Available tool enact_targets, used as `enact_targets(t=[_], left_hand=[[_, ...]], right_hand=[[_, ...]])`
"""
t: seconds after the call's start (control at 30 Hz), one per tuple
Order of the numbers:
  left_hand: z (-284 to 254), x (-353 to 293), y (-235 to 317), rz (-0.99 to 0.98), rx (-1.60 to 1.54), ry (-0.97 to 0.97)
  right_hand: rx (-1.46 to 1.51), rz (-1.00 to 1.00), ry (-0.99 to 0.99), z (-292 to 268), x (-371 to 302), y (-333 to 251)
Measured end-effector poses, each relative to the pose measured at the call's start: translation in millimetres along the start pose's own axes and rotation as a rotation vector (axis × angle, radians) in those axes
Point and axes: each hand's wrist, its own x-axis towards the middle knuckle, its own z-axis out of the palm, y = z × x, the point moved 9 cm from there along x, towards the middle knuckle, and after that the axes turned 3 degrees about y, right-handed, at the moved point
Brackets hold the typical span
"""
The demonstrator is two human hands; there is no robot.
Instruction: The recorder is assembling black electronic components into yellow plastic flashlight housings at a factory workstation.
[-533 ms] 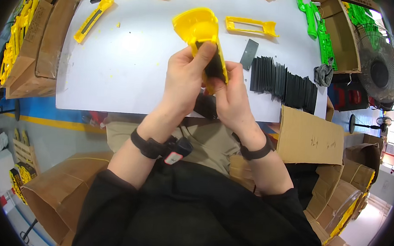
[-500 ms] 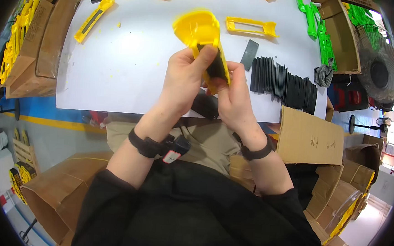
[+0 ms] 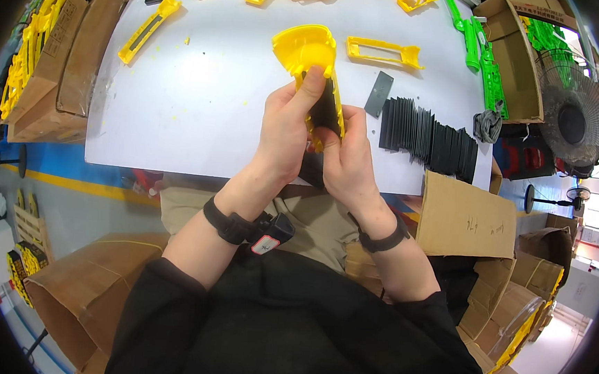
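Both hands hold a yellow plastic part [image 3: 306,45] with a flared, scooped top, above the front edge of the white table. A black flat strip [image 3: 328,109] lies along its long narrow body. My left hand [image 3: 282,130] is closed around the left side, its thumb pressed on the strip's upper end. At the lower right side, my right hand [image 3: 351,164] grips the body, with the thumb near the strip's lower end. Fingers behind the part are hidden. Beneath the hands, a dark flat piece [image 3: 312,170] sits at the table edge, partly covered.
Right of the hands stands a row of black strips [image 3: 425,134], with one loose strip [image 3: 379,94] beside it. A yellow frame [image 3: 410,57] and a strip-fitted yellow piece [image 3: 149,30] lie farther off. Green parts [image 3: 490,68] line the right; cardboard boxes [image 3: 467,216] flank the table.
The yellow part has tilted slightly more upright and its blur is gone. My right thumb has shifted left onto the lower end of the strip. The whole view has shifted a little.
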Motion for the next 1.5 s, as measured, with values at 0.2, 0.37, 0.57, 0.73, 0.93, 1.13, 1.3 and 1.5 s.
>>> enact_targets(t=[0.2,0.37,0.57,0.73,0.93,1.13,1.3,1.5], left_hand=[[1,-5,0,-0.029,0.055,0.058],[-1,-5,3,-0.044,0.053,0.051],[-3,-5,0,-0.052,0.003,0.052],[-2,-6,0,-0.044,-0.04,0.032],[-1,-7,-5,-0.083,0.057,-0.011],[-5,-5,-4,-0.137,0.014,0.043],[-8,0,-9,-0.17,-0.069,0.022],[-3,2,-11,-0.113,-0.045,0.007]], right_hand=[[0.082,0.046,0.07,-4,0,1],[0.148,0.027,0.046,0,0,10],[0.075,-0.056,0.009,3,-2,8],[-0.016,-0.101,0.058,1,-1,1],[0.151,0.028,0.052,3,-2,9],[0.103,0.021,-0.016,10,-4,15],[-0.026,-0.063,-0.008,6,1,10],[-0.019,-0.047,0.046,2,2,9]])
